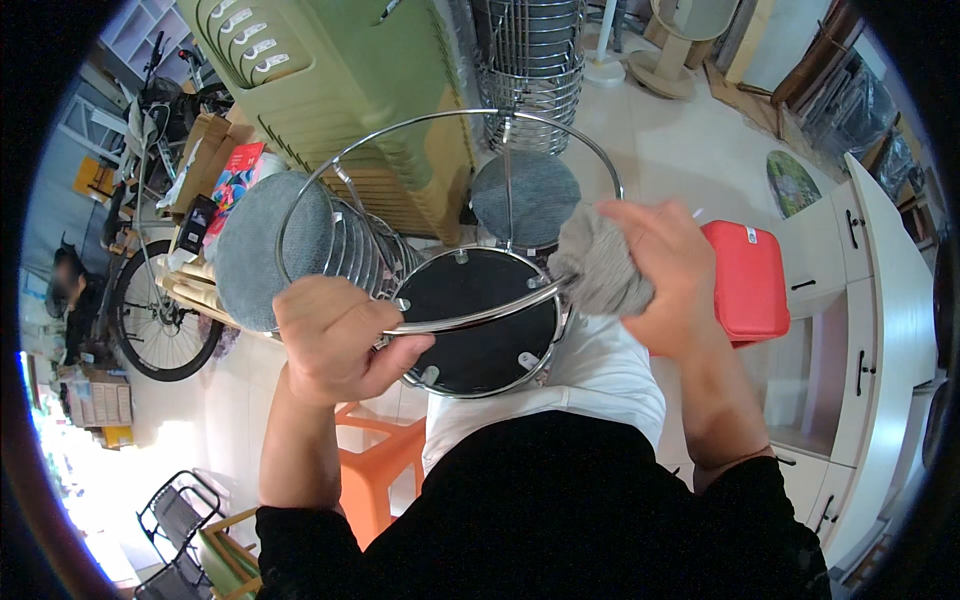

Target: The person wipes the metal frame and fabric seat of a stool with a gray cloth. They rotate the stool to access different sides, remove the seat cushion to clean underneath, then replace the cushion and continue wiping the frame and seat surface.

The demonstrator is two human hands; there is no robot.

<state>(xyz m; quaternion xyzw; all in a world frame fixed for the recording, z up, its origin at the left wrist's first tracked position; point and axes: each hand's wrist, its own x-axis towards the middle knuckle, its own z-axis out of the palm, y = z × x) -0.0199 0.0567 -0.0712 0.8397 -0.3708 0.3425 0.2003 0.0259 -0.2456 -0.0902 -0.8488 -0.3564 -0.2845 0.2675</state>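
Chrome-framed round stool point(470, 310), turned upside down so its black underside faces up at me, lies across my lap just in front of my chest, which puts the bright tubing within easy reach. My left hand point(335, 340) is closed around the curved chrome tube that runs across the base, fingers curled over it and thumb tucked under, so the frame is steadied against my legs. My right hand point(665, 280) is clenched on a crumpled grey cloth point(600, 265), pressing it against the same tube where it bends at the right edge of the black disc; bunching the cloth gives a thick pad that wraps the tube. A wide chrome hoop point(450, 120), the stool's foot ring, arches away from me above the base, and thin chrome legs join it to the seat. Beyond the hoop stand two more stools with grey fabric seats, one point(270, 245) to the left and one point(525, 195) further back, close together as if set aside. A tall stack of pale green plastic chairs point(330, 90) rises behind them. To my right a red plastic stool point(745, 280) sits near a white cabinet point(880, 330), and below my left arm an orange plastic stool point(385, 465) stands on the pale floor. A bicycle point(150, 320) leans far off on the left.
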